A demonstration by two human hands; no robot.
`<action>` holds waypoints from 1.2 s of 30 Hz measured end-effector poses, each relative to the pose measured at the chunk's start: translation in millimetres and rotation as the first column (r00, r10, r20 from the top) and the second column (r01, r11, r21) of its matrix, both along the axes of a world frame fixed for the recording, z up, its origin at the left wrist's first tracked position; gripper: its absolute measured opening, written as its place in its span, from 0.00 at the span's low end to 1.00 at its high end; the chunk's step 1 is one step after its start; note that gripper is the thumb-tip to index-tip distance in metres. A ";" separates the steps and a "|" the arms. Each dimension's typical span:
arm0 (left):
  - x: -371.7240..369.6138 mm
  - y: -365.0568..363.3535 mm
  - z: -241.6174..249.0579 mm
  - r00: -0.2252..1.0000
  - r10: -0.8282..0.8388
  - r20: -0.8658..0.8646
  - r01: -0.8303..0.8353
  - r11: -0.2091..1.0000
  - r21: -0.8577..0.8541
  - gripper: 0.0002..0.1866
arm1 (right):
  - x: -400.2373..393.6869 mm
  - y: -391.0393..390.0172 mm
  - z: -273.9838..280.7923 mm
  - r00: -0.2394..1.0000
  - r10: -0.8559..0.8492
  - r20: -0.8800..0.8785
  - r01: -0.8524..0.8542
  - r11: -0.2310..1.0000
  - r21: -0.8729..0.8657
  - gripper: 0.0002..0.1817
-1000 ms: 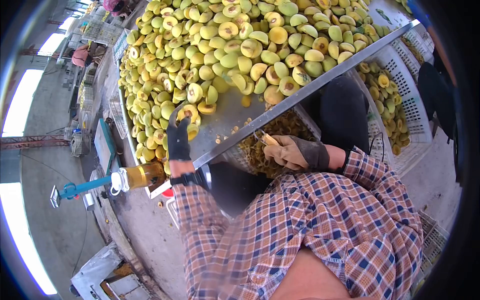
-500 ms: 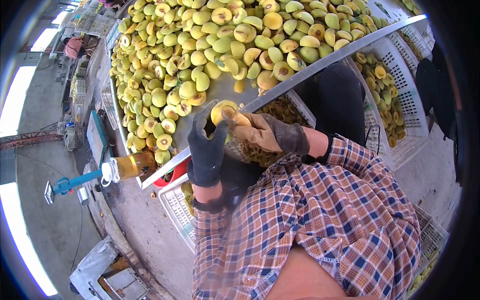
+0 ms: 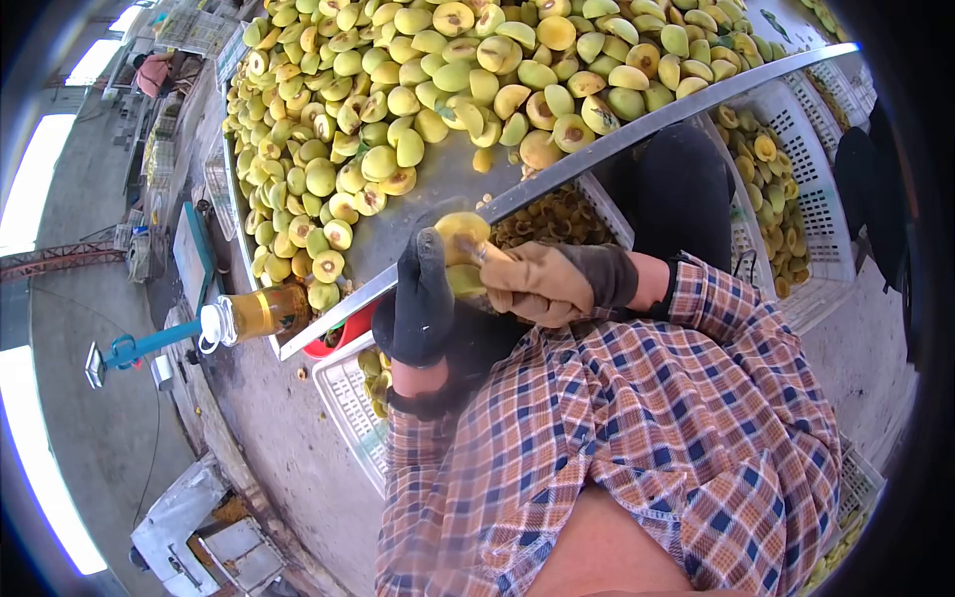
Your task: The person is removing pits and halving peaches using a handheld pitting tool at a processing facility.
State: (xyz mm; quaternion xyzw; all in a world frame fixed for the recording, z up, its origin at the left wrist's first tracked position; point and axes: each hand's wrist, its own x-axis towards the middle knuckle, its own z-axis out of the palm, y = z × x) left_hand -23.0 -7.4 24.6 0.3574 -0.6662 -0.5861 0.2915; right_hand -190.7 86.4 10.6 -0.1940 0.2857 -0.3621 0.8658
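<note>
Centrally, a cut fruit (image 3: 463, 232) sits between both hands, off the near edge of the table, its yellow flesh blurred. A greenish piece (image 3: 466, 282) shows just under it, at six o'clock. At seven o'clock from the fruit, the left hand (image 3: 423, 294), dark-gloved, grasps it, thumb up along its side; the other fingers are partly hidden. At four o'clock, the right hand (image 3: 547, 284), tan-gloved, has its fingers clenched round the pale handle of a tool (image 3: 493, 253), whose far end meets the fruit, too blurred to make out. Twelve o'clock brings a heap (image 3: 398, 75) of halved fruit on the steel table (image 3: 448, 184). Between two and three, scraps (image 3: 557, 217) lie below the rim; farther out, at three, stands a white crate (image 3: 824, 194) of fruit. A red tub (image 3: 353, 333) and a jar (image 3: 264, 316) are near eight, a second crate (image 3: 343, 398) at seven. A person (image 3: 154, 75) in pink is far off at ten.
</note>
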 end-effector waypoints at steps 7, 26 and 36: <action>1.2 -15.7 12.8 0.953 -0.280 0.114 0.289 0.955 -0.071 0.17 | 7.5 2.5 -39.3 0.678 0.058 0.733 -0.185 0.978 0.093 0.09; 53.5 -19.3 -23.2 0.994 0.112 0.016 -0.109 0.902 0.418 0.25 | -1.0 12.8 -37.5 0.854 -0.009 -0.520 -0.163 0.945 -0.284 0.06; 257.0 23.3 18.9 0.728 0.435 0.529 -0.425 0.893 -0.150 0.23 | -7.5 10.4 -61.7 0.877 0.052 -0.477 -0.099 0.993 -0.072 0.08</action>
